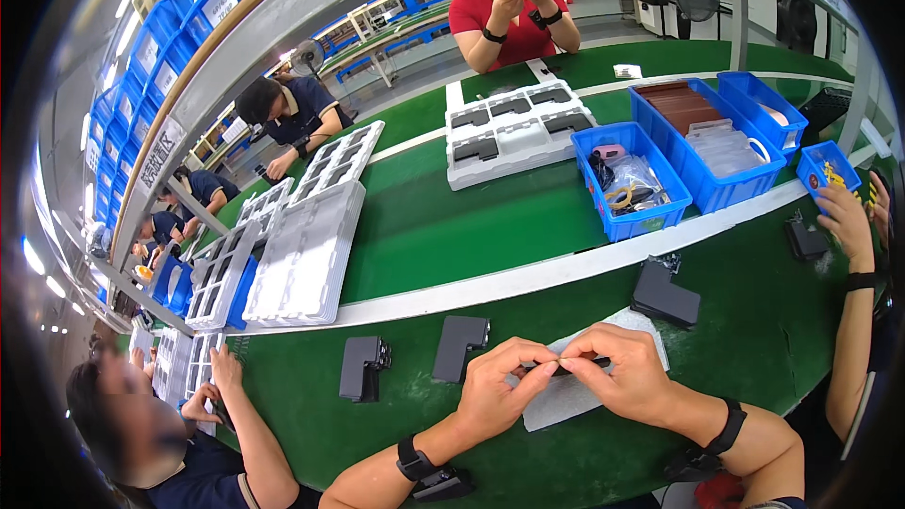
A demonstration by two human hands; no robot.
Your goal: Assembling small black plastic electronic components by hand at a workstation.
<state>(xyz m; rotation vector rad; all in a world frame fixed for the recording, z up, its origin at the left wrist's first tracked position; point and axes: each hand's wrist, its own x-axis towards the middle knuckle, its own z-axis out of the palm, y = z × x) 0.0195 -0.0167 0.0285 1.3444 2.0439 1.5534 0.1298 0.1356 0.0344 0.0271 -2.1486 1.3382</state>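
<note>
Over the white sheet [564,405], the small dark piece [564,370] lies side to side, with the left hand [500,383] and right hand [630,369] equally near, fingers of both pinching it.

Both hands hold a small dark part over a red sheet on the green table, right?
Not quite: the head view shows the sheet is whitish. The left hand and right hand do hold a small dark part over it, on the green table.

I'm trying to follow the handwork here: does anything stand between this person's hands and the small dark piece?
Nothing visible does: the left hand and right hand hold the dark piece itself, over the white sheet.
</note>
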